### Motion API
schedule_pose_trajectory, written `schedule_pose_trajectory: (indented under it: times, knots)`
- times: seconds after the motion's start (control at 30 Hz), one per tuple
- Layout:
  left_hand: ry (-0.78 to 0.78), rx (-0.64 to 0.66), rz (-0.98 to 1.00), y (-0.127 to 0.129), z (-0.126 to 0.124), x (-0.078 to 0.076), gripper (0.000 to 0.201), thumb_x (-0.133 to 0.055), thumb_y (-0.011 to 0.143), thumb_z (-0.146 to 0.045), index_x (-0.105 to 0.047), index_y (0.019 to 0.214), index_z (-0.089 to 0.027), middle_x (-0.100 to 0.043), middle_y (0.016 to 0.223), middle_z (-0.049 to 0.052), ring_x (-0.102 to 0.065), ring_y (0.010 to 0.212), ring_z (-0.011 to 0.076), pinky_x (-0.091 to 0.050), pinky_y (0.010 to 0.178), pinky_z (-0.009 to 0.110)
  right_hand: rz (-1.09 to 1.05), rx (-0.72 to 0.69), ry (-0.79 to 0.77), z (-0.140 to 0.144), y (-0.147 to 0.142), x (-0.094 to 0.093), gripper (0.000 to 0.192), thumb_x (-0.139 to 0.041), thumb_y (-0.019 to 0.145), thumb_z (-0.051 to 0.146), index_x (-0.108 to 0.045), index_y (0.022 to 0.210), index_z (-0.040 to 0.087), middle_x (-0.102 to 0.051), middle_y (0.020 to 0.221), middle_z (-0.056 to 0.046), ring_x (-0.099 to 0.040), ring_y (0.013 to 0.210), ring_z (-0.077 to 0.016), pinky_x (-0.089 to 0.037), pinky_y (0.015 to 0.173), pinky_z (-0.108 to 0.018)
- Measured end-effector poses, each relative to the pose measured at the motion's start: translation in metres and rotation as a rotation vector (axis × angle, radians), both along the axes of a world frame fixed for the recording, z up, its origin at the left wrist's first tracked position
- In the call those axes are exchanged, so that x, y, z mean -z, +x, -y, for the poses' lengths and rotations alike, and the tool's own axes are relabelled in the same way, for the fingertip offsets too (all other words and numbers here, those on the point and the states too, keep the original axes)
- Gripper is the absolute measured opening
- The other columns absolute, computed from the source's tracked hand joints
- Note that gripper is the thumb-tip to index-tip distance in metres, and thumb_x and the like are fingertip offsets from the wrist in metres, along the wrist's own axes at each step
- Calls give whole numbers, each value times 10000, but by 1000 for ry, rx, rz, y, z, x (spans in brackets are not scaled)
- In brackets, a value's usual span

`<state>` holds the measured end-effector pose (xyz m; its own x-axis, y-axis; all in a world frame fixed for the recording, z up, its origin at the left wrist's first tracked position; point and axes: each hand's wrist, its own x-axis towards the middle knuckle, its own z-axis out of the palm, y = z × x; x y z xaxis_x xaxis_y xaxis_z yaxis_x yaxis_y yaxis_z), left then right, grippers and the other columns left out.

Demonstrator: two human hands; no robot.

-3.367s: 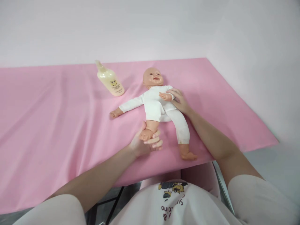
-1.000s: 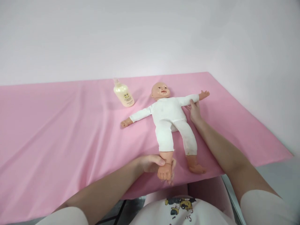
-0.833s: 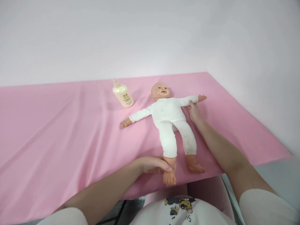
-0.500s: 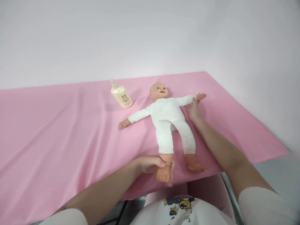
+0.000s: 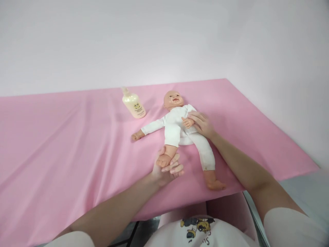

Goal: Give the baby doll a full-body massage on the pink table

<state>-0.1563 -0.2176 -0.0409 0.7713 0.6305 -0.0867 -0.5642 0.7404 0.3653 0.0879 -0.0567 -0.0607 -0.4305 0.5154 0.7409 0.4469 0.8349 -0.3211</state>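
Observation:
A baby doll (image 5: pixel 174 116) in a white cloth suit lies on its back, head toward the far edge of the pink sheet. Its leg on the left side is bent up toward the belly, and my left hand (image 5: pixel 166 171) is wrapped round the ankle and foot from below. Across the doll's trunk lies its arm from the right side, folded inward. My right hand (image 5: pixel 203 124) is closed over that forearm, near the small hand, and hides most of the sleeve. The doll's other arm stretches out to the left and its other leg lies straight.
A pale yellow pump bottle (image 5: pixel 134 105) leans in view left of the doll's head. The pink sheet (image 5: pixel 56 144) has folds on the left and covers the table to its near edge, close to my body. A white wall (image 5: pixel 128 41) rises behind.
My left hand has pushed the doll's foot up and away from me, bending the leg. My right hand has brought the doll's arm inward from the right, across its trunk.

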Motion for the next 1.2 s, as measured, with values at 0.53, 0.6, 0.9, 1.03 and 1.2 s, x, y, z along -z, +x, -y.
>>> schedule_pose_trajectory:
  times: [0.53,0.6,0.9,1.03,1.2]
  knots:
    - [167,245,-136,5,6,4,563,-632,810,-753,-548,687,-210,-304,377,-61,-424,499,166,-452,705,364,-639,75,-413,3,1,-18,538,-687,896,551,-612,1368,303,-620,1476,-61,-525,1445,-263,-378,1275,-482]
    - [199,269,-160,6,8,6,557,-642,808,-739,-577,727,-192,-400,438,-46,-478,533,176,-463,727,385,-802,81,-387,-3,5,-20,607,-695,885,521,-536,1436,322,-510,1587,-36,-424,1530,-238,-386,1270,-450]
    - [276,457,-336,-2,14,24,537,-834,679,-587,-677,963,-159,-666,788,31,-664,827,238,-502,891,409,-1303,224,-777,-33,28,7,619,-574,967,333,-352,1545,348,-558,1539,-68,-702,1222,-194,-604,1035,-420]
    - [292,471,-556,-6,15,28,418,-893,682,-429,-714,956,-170,-721,922,42,-662,995,231,-472,1016,391,-1494,284,-964,-45,31,15,418,-517,984,244,-506,1402,257,-666,1397,-98,-705,1225,-197,-600,1066,-429]
    - [293,473,-643,-5,16,24,404,-881,727,-391,-731,1031,-171,-753,1064,76,-657,1138,258,-436,1105,423,-1517,278,-958,-49,33,17,378,-540,958,232,-536,1334,273,-693,1358,-78,-703,1241,-202,-592,1084,-460]
